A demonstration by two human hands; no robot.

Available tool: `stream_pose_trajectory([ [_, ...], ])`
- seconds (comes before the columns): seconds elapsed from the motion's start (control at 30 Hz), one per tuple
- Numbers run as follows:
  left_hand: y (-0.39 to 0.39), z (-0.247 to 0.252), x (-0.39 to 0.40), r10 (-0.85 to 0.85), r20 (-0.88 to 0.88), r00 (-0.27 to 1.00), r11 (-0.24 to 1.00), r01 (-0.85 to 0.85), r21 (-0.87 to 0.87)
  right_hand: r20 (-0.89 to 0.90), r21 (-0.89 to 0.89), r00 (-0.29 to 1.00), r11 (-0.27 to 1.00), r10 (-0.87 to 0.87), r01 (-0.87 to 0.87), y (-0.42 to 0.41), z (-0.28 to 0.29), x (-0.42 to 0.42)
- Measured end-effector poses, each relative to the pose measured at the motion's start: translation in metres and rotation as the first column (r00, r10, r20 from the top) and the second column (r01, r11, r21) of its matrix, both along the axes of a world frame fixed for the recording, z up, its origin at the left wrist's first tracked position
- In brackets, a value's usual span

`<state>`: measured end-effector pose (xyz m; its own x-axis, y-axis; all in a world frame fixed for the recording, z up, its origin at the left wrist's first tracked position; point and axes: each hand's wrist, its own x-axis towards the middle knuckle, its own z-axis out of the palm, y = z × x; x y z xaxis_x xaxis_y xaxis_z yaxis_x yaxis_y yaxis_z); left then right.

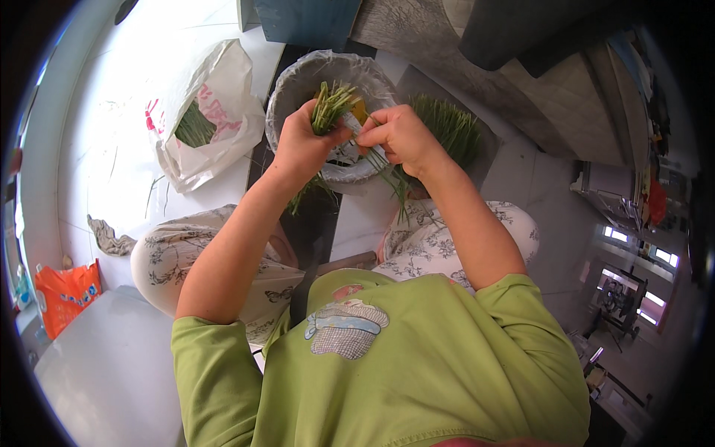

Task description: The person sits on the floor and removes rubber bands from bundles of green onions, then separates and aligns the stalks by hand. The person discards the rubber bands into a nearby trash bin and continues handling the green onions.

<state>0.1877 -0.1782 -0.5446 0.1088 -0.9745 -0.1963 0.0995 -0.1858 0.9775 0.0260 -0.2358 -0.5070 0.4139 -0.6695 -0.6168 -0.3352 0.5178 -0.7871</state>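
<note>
My left hand (306, 134) is closed around a bundle of thin green stalks (330, 109), their cut-looking ends pointing up and their leaves hanging beneath the hand. Close to its right, my right hand (399, 139) pinches a few loose green stalks (395, 181) that trail down toward my knee. Both hands are over a round bin lined with clear plastic (279, 92), with a yellow item and some pale scraps partly visible inside. A large heap of the same green stalks (447, 125) lies on a dark surface right of the bin.
Left of the bin stands an open white plastic bag (195, 167) holding more green stalks. A crumpled grey cloth (111, 237) and an orange bag (70, 293) are farther left. Stray stalks lie on the tiled floor. A blue box-like object (307, 22) stands beyond the bin, and upholstered furniture (536, 106) is at right.
</note>
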Motion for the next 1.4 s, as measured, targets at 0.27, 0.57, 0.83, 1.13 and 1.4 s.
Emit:
stream_pose_trajectory([
  [0.27,-0.008,-0.001,0.023,0.114,-0.085,0.990,0.984,-0.100,0.147,0.047,0.044,0.995,0.995,-0.092,0.090,-0.004,0.004,-0.001],
  [0.57,-0.002,-0.011,0.010,0.044,-0.102,0.994,0.981,-0.024,0.190,0.005,-0.326,0.999,0.944,0.054,-0.049,-0.003,-0.023,0.016],
  [0.83,0.004,-0.017,0.011,0.041,-0.060,0.997,0.985,-0.030,0.171,-0.274,-0.385,0.962,0.918,-0.013,-0.097,0.002,-0.040,0.020],
  [1.13,-0.001,-0.008,0.015,-0.101,0.017,0.995,0.975,0.095,0.201,-0.254,-0.390,0.967,0.914,0.011,-0.113,0.003,-0.019,0.019],
  [1.4,-0.008,-0.016,0.020,-0.080,-0.012,0.997,0.975,0.081,0.205,-0.297,-0.437,0.951,0.873,0.088,-0.217,-0.004,-0.033,0.019],
])
